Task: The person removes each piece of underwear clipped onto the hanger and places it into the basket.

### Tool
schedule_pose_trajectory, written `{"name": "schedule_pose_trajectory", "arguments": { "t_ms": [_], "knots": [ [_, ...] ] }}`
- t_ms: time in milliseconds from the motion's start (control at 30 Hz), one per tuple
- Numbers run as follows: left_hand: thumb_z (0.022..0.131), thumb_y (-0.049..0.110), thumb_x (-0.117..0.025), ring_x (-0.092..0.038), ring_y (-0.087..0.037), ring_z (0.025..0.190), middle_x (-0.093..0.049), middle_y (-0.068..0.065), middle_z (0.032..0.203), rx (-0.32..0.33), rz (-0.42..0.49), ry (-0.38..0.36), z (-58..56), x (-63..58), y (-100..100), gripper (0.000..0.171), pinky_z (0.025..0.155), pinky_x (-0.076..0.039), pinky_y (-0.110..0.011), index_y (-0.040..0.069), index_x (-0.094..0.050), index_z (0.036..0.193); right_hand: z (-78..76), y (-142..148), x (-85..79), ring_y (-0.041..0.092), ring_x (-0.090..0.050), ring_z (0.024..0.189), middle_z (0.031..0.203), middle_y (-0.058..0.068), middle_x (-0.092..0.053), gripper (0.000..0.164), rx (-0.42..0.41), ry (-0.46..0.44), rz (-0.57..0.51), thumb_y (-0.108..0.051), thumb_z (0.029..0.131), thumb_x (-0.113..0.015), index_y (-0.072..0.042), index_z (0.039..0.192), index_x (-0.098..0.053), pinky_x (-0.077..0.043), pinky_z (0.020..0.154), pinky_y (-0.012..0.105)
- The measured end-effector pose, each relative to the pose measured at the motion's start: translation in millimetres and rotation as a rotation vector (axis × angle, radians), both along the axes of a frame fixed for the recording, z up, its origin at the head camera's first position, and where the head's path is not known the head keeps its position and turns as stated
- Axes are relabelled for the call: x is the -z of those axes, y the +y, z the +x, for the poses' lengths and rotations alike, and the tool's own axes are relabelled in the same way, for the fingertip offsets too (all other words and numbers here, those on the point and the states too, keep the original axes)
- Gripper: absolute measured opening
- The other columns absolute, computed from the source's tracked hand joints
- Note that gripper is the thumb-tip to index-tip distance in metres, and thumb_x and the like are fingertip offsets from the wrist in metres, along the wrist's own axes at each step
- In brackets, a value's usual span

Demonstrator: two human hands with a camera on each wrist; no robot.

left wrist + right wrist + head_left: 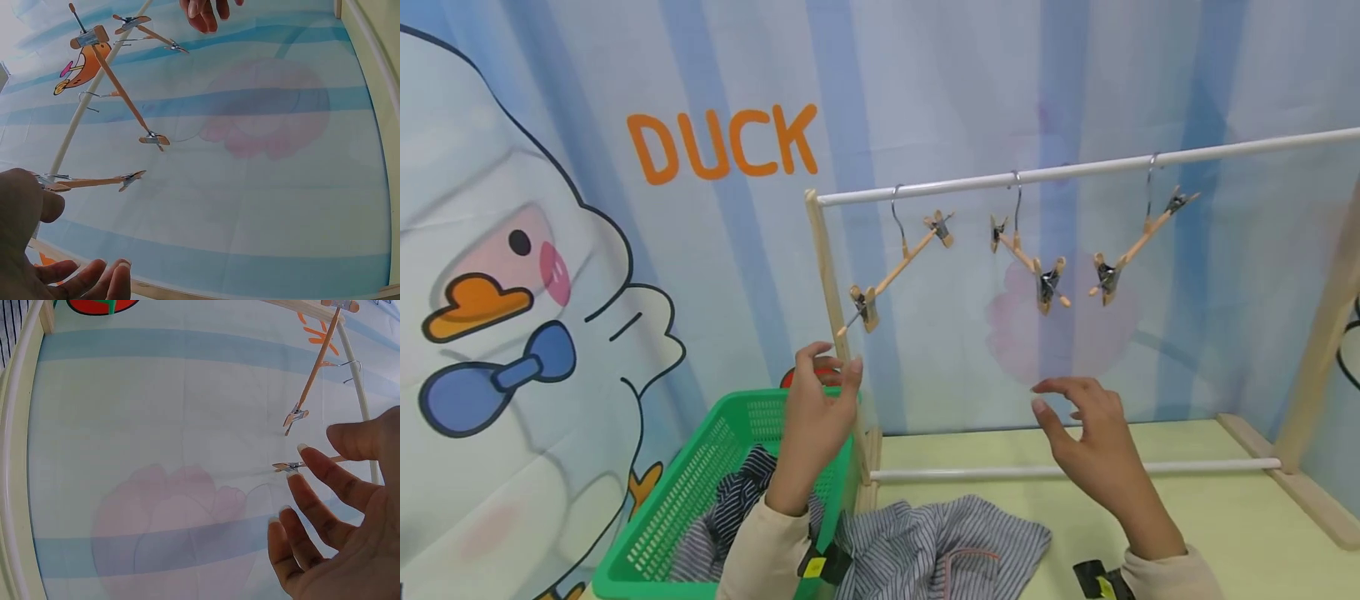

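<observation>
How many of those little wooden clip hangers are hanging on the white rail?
3, all tilted on the white rail: the left hanger near the wooden post, the middle hanger, and the right hanger. None seem hidden.

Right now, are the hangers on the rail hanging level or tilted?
Tilted. All three hangers, left, middle and right, slope from their hooks on the white rail, and no clothes hang from their clips.
</observation>
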State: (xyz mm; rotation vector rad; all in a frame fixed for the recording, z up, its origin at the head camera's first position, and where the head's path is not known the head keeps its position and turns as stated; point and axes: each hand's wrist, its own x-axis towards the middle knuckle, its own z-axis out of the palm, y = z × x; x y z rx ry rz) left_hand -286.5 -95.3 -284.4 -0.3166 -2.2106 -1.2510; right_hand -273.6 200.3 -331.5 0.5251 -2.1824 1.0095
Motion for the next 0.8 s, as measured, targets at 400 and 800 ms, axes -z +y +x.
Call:
{"name": "schedule_pose_trajectory", "arguments": {
  "t_ms": [400, 800],
  "knots": [
    [0.095, 0.044, -0.05, -0.054, -0.015, 0.098, -0.055, -0.009, 0.115, 0.022, -0.011, -0.031, 5.7, 16.0, 0.6, 0.058, 0.072, -0.052, -0.039, 0.005, -0.036, 0.135, 2.4, -7.2, 7.4, 0.03, -0.041, 0.098, 0.117, 0.018, -0.053, 0.025, -0.031, -0.05, 0.061, -0.02, 0.095, -0.056, -0.007, 0.116, -0.059, -0.045, 0.073, 0.052],
    [0.095, 0.031, -0.054, -0.055, -0.019, 0.1, -0.054, -0.01, 0.113, 0.041, -0.104, -0.055, 15.8, 40.1, 18.8, 0.047, 0.074, -0.052, -0.041, 0.006, -0.038, 0.132, 4.1, -12.8, 9.5, 0.031, -0.042, 0.098, 0.118, 0.018, -0.053, 0.025, -0.032, -0.038, 0.077, -0.02, 0.094, -0.057, -0.007, 0.116, -0.059, -0.044, 0.072, 0.052]
  ]
}}
